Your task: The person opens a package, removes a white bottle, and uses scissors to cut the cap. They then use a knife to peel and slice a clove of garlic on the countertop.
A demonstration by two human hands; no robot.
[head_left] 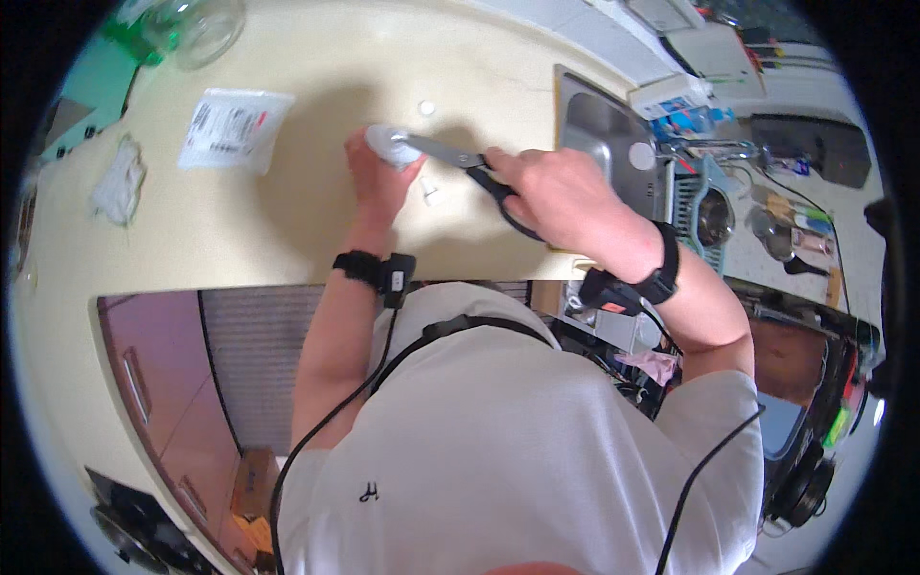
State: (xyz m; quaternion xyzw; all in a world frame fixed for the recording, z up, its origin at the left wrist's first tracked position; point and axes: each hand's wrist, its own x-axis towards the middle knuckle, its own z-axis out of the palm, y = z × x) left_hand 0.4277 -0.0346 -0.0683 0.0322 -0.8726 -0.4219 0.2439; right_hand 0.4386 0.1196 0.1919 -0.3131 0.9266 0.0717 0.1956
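My left hand [381,182] grips a small white round object [385,141] on its side of the counter's middle, fingers wrapped round it. My right hand [551,192] holds black-handled scissors [450,153], their metal blades reaching left onto the top of the white object, where the tips are too small to make out. A small white disc [427,107] lies just above, and a small white piece [429,190] lies below the blades. A flat white packet [235,129] with printing sits to the left, beside a crumpled white cloth or bag [119,182].
The cream counter [287,240] holds a glass jar [211,29] and green items at the back left. A steel sink [599,134] is at the right, with a blue dish rack [688,216], utensils and bottles beyond it.
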